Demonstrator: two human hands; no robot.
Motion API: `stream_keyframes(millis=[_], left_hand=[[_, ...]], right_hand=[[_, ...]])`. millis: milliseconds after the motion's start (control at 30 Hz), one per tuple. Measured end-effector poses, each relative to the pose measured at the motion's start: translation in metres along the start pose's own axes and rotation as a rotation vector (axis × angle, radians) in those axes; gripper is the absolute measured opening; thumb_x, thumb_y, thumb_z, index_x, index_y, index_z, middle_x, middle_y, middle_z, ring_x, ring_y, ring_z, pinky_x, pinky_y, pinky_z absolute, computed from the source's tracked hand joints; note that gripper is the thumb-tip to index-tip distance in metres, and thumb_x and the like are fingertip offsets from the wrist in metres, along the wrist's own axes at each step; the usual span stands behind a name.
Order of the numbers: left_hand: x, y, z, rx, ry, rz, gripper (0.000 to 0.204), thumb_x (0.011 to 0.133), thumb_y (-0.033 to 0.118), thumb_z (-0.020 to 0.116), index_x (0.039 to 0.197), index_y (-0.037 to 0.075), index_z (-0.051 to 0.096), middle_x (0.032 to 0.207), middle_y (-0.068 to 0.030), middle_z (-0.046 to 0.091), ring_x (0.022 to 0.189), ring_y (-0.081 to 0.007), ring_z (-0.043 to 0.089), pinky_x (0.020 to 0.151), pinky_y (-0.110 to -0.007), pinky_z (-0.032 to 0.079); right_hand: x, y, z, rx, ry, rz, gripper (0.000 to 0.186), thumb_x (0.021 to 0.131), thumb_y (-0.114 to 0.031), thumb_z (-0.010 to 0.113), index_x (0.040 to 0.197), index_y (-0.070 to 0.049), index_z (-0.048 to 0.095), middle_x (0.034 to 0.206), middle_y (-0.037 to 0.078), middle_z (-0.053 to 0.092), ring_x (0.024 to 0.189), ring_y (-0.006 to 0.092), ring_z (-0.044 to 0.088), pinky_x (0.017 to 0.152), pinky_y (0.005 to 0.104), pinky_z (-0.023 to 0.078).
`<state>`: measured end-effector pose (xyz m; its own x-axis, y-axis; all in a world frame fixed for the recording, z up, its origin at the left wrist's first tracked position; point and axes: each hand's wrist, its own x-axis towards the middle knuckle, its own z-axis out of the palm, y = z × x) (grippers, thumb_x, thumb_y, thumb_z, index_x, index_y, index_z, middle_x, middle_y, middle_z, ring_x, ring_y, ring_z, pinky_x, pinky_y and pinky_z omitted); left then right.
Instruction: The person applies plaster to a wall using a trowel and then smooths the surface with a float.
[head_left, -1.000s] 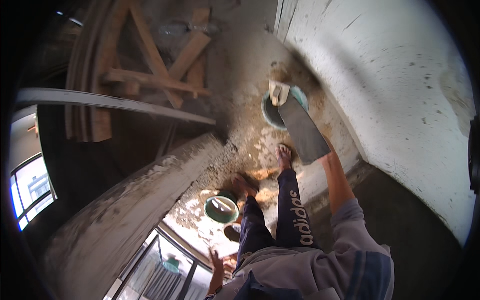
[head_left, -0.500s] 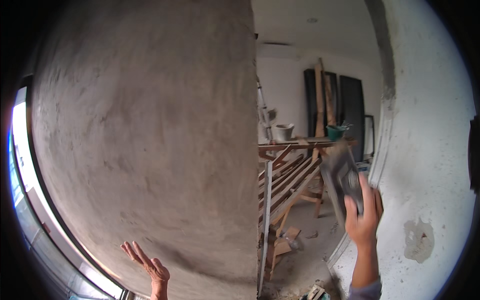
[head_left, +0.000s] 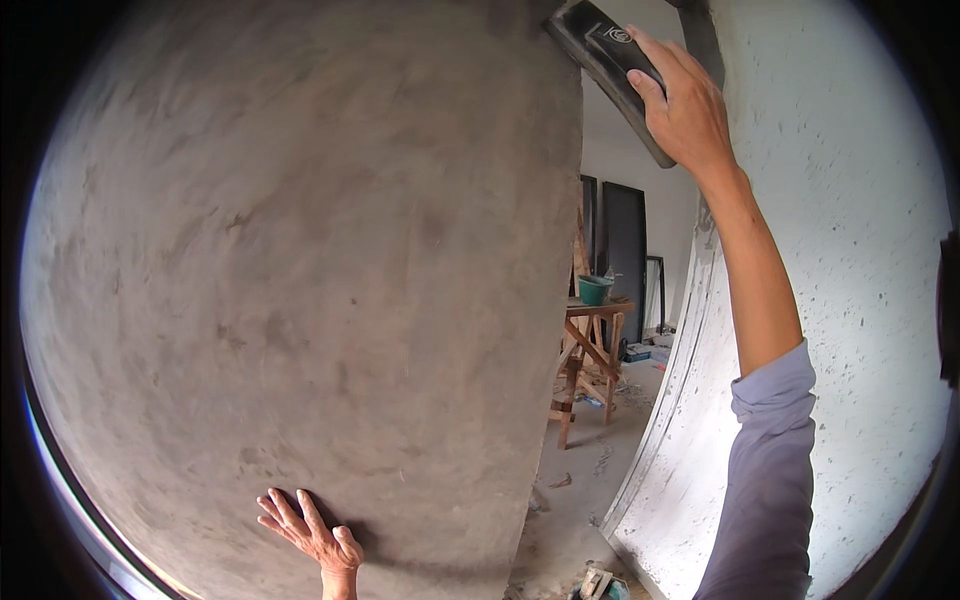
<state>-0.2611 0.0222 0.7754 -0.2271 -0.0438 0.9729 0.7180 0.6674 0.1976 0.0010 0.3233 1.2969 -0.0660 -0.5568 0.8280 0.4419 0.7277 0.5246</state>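
A grey plastered wall (head_left: 300,260) fills the left and middle of the head view. My left hand (head_left: 310,530) lies flat against its lower part, fingers spread, holding nothing. My right hand (head_left: 685,105) is raised high at the top right and grips a dark flat plastering trowel (head_left: 605,65). The trowel's blade sits at the wall's right edge, near the corner. My right sleeve is lilac and pushed up the forearm.
A white wall (head_left: 850,280) runs down the right side. Beyond the gap stands a wooden trestle (head_left: 590,360) with a green bucket (head_left: 594,290) on top. Dark door panels (head_left: 625,250) lean at the back. Debris lies on the floor (head_left: 580,480).
The view swung up from the floor and my legs to the wall. My right hand rose with the trowel from mid-height to the top of the wall's edge. My left hand came onto the wall.
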Motion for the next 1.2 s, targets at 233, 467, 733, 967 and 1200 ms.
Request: stream_keyframes(millis=[233, 467, 733, 967, 1200], left_hand=[[-0.002, 0.004, 0.005, -0.064, -0.016, -0.003, 0.07, 0.104, 0.053, 0.021, 0.153, 0.006, 0.035, 0.16, -0.0281, 0.022, 0.15, -0.0492, 0.011, 0.119, -0.064, -0.001], [0.001, -0.009, -0.002, -0.051, -0.004, 0.025, 0.07, 0.104, 0.054, 0.019, 0.153, 0.007, 0.036, 0.161, -0.026, 0.023, 0.15, -0.0482, 0.011, 0.119, -0.065, -0.003], [-0.007, -0.005, 0.01, -0.052, -0.024, 0.055, 0.073, 0.104, 0.055, 0.014, 0.154, 0.005, 0.034, 0.162, -0.0242, 0.023, 0.152, -0.0447, 0.01, 0.12, -0.061, -0.005], [-0.001, -0.018, 0.001, -0.047, 0.003, 0.033, 0.071, 0.104, 0.053, 0.017, 0.152, 0.005, 0.037, 0.161, -0.0231, 0.024, 0.151, -0.0462, 0.012, 0.119, -0.064, -0.004], [-0.004, -0.008, 0.011, -0.097, -0.012, 0.029, 0.073, 0.104, 0.054, 0.015, 0.153, 0.004, 0.036, 0.162, -0.0219, 0.025, 0.152, -0.0449, 0.011, 0.119, -0.063, -0.004]], right_hand=[[-0.017, -0.025, -0.005, 0.155, -0.126, -0.018, 0.044, 0.09, -0.008, 0.065, 0.134, -0.008, 0.062, 0.115, 0.016, 0.067, 0.109, 0.0317, 0.063, 0.099, 0.0405, 0.049], [-0.05, -0.069, -0.027, 0.155, -0.123, -0.016, 0.053, 0.086, -0.007, 0.07, 0.137, -0.011, 0.058, 0.117, 0.015, 0.067, 0.11, 0.0345, 0.062, 0.1, 0.0416, 0.049], [0.022, 0.01, 0.007, 0.14, -0.107, 0.022, 0.044, 0.09, -0.011, 0.066, 0.133, -0.007, 0.059, 0.123, 0.017, 0.064, 0.116, 0.037, 0.059, 0.098, 0.0436, 0.048], [-0.081, -0.097, -0.029, 0.314, -0.293, -0.245, 0.061, 0.076, -0.002, 0.077, 0.134, -0.011, 0.062, 0.114, 0.01, 0.069, 0.106, 0.027, 0.064, 0.097, 0.0391, 0.051], [0.007, -0.003, -0.011, 0.111, -0.083, -0.069, 0.045, 0.091, -0.008, 0.064, 0.136, -0.007, 0.058, 0.114, 0.018, 0.065, 0.105, 0.0378, 0.06, 0.095, 0.0385, 0.047]])
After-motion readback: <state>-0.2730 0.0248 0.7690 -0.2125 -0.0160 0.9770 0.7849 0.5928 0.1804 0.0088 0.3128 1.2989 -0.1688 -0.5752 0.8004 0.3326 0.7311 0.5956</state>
